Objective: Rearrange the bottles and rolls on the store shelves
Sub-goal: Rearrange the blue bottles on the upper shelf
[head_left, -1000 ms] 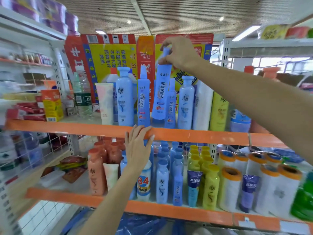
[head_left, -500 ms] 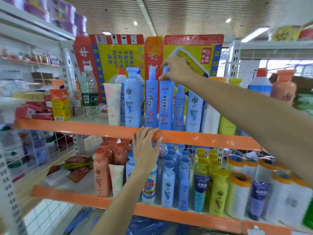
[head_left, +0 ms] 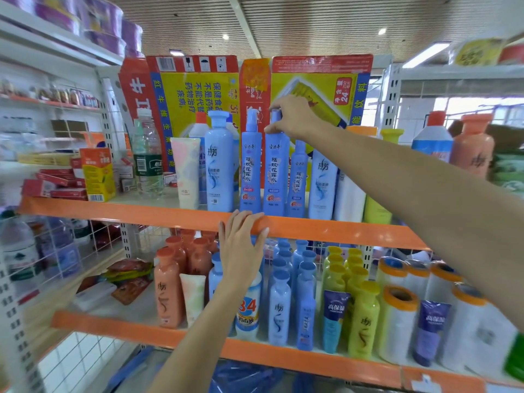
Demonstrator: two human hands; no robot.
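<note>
Right hand [head_left: 295,117] pinching neck of tall blue spray bottle [head_left: 274,171].
Bottle apparently seated upright on shelf; directly below, left hand [head_left: 241,245] spread flat on orange shelf rail [head_left: 326,231].

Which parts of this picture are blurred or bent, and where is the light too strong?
Head view: the centre is sharp, the spray bottle label readable; the left and right edges smear, the rolls soft; the orange shelf edge bows from the wide lens; the ceiling lamp is blown out white.

Upper shelf [head_left: 113,207] front was packed tight with blue bottles [head_left: 251,171]; open room only left, around the water bottle [head_left: 147,163]. Cardboard boxes [head_left: 195,89] blocked behind. Lower rows crowded too.
</note>
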